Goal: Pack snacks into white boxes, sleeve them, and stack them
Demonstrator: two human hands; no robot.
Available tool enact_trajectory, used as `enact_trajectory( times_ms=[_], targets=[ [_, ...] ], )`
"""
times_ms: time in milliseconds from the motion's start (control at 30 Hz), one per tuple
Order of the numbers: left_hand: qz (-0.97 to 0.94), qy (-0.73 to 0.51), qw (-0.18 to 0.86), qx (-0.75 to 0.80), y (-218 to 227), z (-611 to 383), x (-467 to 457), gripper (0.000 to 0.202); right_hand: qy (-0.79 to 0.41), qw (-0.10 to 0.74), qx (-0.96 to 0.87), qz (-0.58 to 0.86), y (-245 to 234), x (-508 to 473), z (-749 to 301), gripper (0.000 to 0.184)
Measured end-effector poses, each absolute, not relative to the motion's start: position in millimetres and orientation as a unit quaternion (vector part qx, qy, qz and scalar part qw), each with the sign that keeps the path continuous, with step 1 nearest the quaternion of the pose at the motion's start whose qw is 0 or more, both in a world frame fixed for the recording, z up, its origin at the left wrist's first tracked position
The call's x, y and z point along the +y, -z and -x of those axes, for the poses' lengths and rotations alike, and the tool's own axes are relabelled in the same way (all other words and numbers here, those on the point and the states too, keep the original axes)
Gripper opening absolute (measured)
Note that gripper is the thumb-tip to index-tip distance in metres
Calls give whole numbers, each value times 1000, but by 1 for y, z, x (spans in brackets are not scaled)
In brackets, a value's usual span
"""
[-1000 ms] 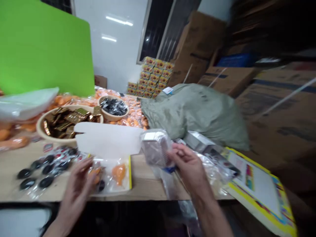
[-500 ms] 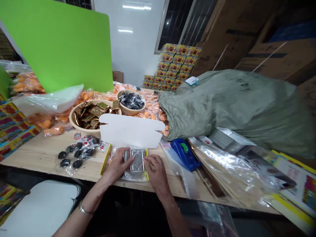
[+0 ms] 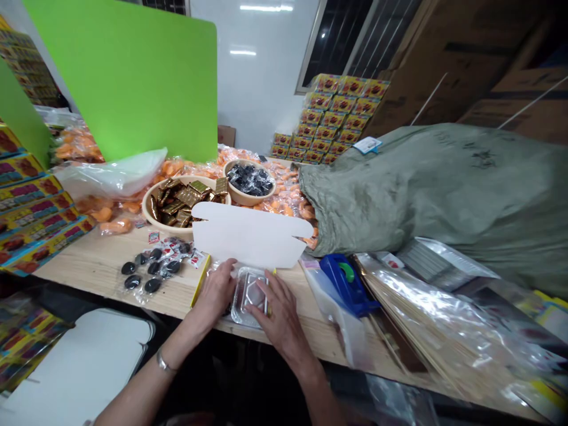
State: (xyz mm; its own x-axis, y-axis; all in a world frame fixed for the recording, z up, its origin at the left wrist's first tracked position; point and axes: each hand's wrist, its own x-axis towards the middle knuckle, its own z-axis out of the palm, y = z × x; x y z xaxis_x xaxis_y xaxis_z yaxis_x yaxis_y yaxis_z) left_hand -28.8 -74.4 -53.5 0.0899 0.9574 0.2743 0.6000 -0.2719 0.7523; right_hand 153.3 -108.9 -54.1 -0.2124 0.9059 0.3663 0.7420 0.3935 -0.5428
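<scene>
Touching the rectangular tray [image 3: 242, 297], the right hand [image 3: 283, 312] has its grip spread; I cannot tell the grip of the left hand [image 3: 217, 294].

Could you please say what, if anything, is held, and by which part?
The right hand touches the silvery tray on its right side; gripping cannot be confirmed.

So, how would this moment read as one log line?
left hand: beside tray | right hand: on tray | tray: in box | box: open, flap raised | discs: left of box

no legible txt, blk marks [image 3: 484, 157] on grn-grey sack [image 3: 426, 192] blurred, print on stacked ylw boxes [image 3: 329, 119] too sm
</scene>
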Motion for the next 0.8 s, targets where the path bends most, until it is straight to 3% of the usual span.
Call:
enact_trajectory(
  times_ms=[167, 267, 333, 400, 500, 567, 800],
  targets=[
    [-712, -441, 35, 545, 38, 49, -80, 24, -95, 284, -789, 536, 60, -107, -153, 47],
    [-627, -502, -31, 595, 27, 76, -70, 43, -54, 387, -735, 554, 51, -92, -173, 54],
    [-598, -519, -21, 610, 21, 96, -57, 56, -13, 470, -653, 593, 36, -73, -191, 64],
    [-605, -501, 41, 617, 16, 112, -43, 55, -22, 507, -602, 616, 19, -55, -205, 69],
    [-646, -431, 111, 620, 10, 122, -30, 35, -93, 469, -636, 606, 2, -39, -208, 50],
    [-668, -411, 108, 612, 9, 118, -31, 37, -101, 433, -669, 596, -1, -38, -199, 41],
    [-681, -377, 116, 617, 25, 91, -63, 32, -42, 377, -690, 617, 20, -69, -165, 33]
  ],
)
